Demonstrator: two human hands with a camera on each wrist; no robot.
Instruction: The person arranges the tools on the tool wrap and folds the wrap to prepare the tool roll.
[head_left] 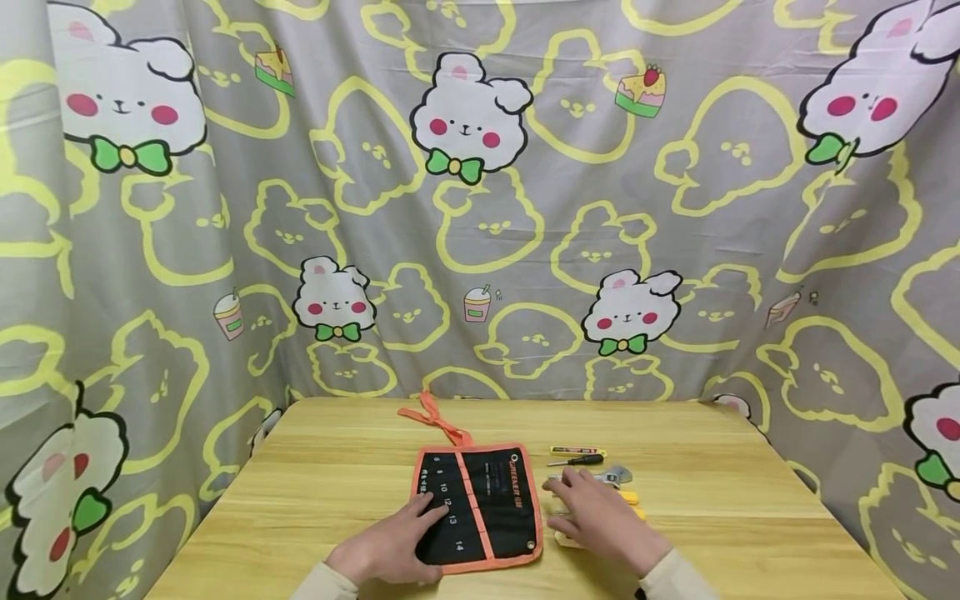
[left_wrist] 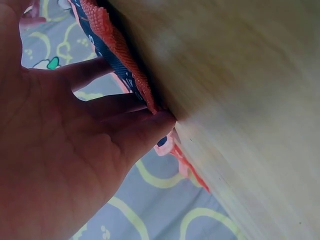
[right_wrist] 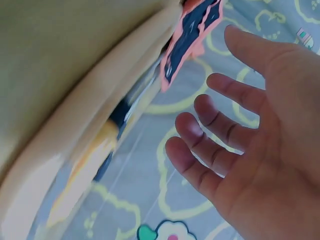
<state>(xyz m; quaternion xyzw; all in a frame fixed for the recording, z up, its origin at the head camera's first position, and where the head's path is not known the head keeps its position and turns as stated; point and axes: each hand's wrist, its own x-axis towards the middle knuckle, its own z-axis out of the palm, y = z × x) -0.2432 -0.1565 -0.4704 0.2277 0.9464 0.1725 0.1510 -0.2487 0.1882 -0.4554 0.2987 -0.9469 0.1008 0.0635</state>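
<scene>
A black tool pouch (head_left: 506, 500) with orange trim and printed size numbers lies spread on the wooden table. My left hand (head_left: 397, 537) rests on its left part, fingers extended over the numbered side; in the left wrist view, fingertips (left_wrist: 160, 120) press at the orange edge (left_wrist: 142, 90). To the right, my right hand (head_left: 600, 512) hovers palm down over a group of tools, fingers spread and holding nothing. Beyond its fingers lie an adjustable wrench (head_left: 618, 475), a screwdriver (head_left: 585, 460) with a black handle and a slim yellow-labelled item (head_left: 577, 451). Yellow handles (head_left: 630, 497) are partly hidden under this hand.
Orange tie straps (head_left: 438, 421) trail from the pouch's far edge. A pale item (head_left: 566, 540) shows beneath the right hand. A grey curtain (head_left: 480, 208) with cartoon rabbits hangs behind the table (head_left: 315, 467) and at both sides.
</scene>
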